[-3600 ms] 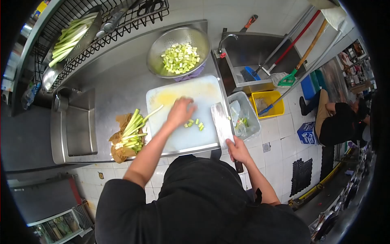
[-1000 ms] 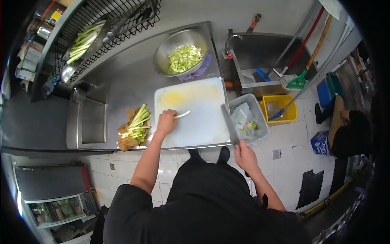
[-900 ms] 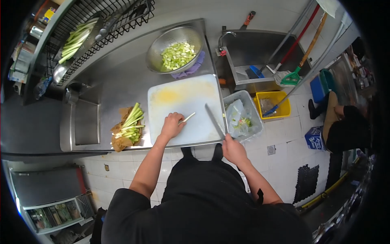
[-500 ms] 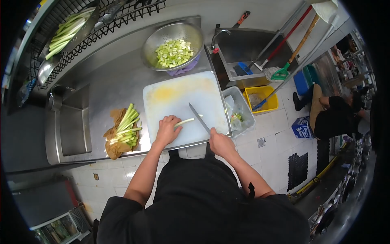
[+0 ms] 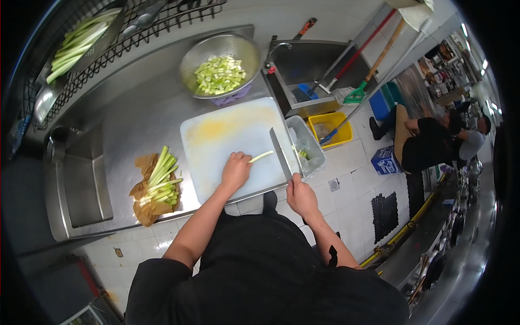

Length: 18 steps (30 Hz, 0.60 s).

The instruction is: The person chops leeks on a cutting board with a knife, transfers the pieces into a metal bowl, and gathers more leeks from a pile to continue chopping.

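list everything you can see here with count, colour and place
stalk: 1, pale green, on the board under the left hand
knife: 1, steel, over the board's right edge
cutting board: 1, white, counter centre
bowl: 1, steel, behind the board, holds green cut pieces
stalk bundle: 1, green, on brown paper left of the board
bin: 1, grey, right of the board
yellow bucket: 1, on the floor
seated person: 1, dark clothes, far right
left hand: on the stalk
right hand: grips the knife
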Available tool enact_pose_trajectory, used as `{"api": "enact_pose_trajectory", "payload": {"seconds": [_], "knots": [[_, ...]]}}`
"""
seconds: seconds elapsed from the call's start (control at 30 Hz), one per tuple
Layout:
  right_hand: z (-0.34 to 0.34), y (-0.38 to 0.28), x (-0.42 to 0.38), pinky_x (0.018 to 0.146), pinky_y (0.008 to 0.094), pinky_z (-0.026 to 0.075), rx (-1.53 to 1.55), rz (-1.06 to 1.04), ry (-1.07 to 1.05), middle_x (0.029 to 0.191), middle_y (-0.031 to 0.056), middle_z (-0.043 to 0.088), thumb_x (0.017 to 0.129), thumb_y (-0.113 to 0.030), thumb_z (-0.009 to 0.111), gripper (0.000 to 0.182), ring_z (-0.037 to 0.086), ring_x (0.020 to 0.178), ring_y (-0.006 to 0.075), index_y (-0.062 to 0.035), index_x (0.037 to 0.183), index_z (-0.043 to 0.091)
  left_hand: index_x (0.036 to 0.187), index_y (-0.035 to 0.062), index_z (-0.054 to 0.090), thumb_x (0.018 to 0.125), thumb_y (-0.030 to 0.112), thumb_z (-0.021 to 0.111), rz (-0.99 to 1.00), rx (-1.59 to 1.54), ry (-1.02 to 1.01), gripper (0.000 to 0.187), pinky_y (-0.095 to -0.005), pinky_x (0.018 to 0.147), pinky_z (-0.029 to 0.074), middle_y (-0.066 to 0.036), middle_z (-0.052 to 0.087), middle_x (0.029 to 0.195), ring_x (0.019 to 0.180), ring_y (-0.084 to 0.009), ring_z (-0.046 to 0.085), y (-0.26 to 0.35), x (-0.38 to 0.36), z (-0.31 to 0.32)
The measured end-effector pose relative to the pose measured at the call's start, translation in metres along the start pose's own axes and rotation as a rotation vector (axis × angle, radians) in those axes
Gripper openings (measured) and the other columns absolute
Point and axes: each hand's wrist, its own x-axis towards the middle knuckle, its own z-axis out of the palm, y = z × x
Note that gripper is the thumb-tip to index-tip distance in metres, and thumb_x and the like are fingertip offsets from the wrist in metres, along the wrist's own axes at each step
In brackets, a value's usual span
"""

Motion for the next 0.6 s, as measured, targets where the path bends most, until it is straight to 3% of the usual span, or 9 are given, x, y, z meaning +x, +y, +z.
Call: {"api": "enact_pose_trajectory", "payload": {"seconds": [0.27, 0.6], "knots": [[-0.007, 0.025, -0.001, 0.065, 0.0603, 0.051, -0.019, 0.032, -0.043, 0.073, 0.0277, 0.067, 0.096, -0.016, 0.051, 0.019, 0.066, 0.070, 0.0496, 0.0026, 0.101, 0.048, 0.102, 0.0016, 0.071, 0.086, 0.006, 0.069, 0.021, 0.068, -0.091, 0.017, -0.0451, 0.091, 0.051, -0.017, 0.066, 0.101, 0.101, -0.0371, 0.059, 0.030, 0.038, 0.030], [0.000, 0.009, 0.000, 0.068, 0.0589, 0.051, -0.045, 0.007, -0.179, 0.076, 0.0261, 0.069, 0.095, -0.016, 0.052, 0.021, 0.067, 0.075, 0.0476, 0.0016, 0.106, 0.049, 0.098, -0.0002, 0.069, 0.082, 0.003, 0.069, -0.019, -0.012, 0.002, 0.016, -0.0448, 0.084, 0.051, -0.018, 0.065, 0.095, 0.093, -0.0367, 0.061, 0.015, 0.021, 0.022]]}}
